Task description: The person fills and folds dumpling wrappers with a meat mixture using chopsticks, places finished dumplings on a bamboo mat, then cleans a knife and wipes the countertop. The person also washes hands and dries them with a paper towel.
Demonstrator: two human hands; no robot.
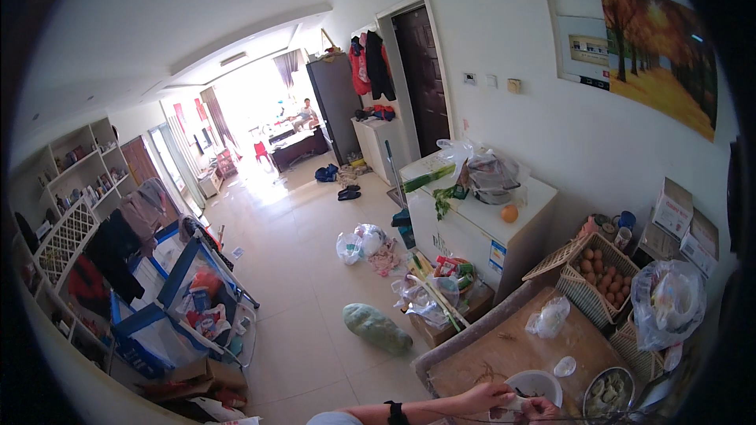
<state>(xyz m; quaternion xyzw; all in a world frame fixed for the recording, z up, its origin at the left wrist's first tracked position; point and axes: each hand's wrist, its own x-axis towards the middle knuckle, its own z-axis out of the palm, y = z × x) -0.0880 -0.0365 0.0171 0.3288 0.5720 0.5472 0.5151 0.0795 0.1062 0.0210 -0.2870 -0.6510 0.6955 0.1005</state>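
Note:
My left hand (491, 395), with a black band on its wrist, reaches in from the lower left over the wooden table (472, 369). My right hand (540, 409) is close beside it at the bottom edge. Between them the fingers of both hands pinch a small pale piece (515, 405), which looks like dough and is partly covered by the fingers. Just beyond stands a white bowl (552, 388) with dark bits in it. To the right, a metal bowl (633, 386) holds several pale, folded pieces. A small white round item (564, 366) lies between the bowls.
A wicker basket of eggs (602, 277), a clear plastic bag (546, 317) and a larger bag (667, 307) sit around the table. A white chest freezer (455, 236) bears vegetables and an orange. On the floor lies a winter melon (377, 327). Another person (307, 115) sits far back.

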